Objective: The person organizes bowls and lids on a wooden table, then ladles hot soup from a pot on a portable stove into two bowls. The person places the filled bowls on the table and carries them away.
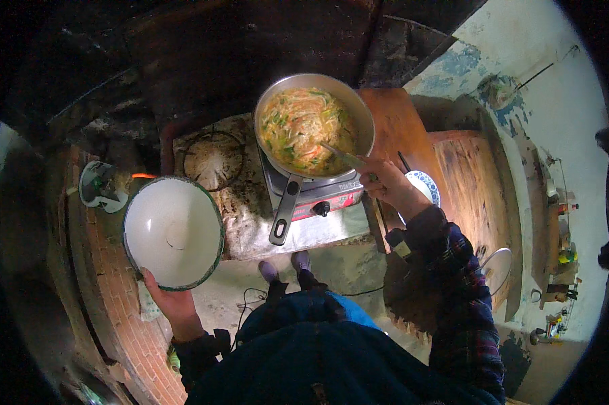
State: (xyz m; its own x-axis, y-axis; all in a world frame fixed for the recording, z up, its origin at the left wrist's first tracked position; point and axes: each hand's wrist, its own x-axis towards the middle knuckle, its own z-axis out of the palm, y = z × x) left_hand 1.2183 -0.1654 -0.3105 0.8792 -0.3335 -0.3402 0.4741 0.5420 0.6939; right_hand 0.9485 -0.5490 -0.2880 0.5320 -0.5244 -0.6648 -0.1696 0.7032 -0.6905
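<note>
My left hand (170, 304) grips the near rim of a white enamel bowl (175, 223) with a dark green edge, tilted so its bare inside shows. In my right hand (390, 185) is a utensil (346, 156), perhaps chopsticks or a spatula, its tip in the food. The food (309, 129) looks like noodles or shreds with green pieces in yellowish broth. It fills a deep metal pan (366, 121) whose grey handle (286, 212) points towards me. Under the pan stands a portable gas stove (314, 202) with a black knob.
A wooden board (400, 121) lies right of the stove, with a blue-patterned plate (428, 183) partly behind my right wrist. Further right is a wooden tabletop (471, 192). A white container (102, 187) stands at the left on the brickwork (127, 314). A dark cable (248, 304) runs along the floor.
</note>
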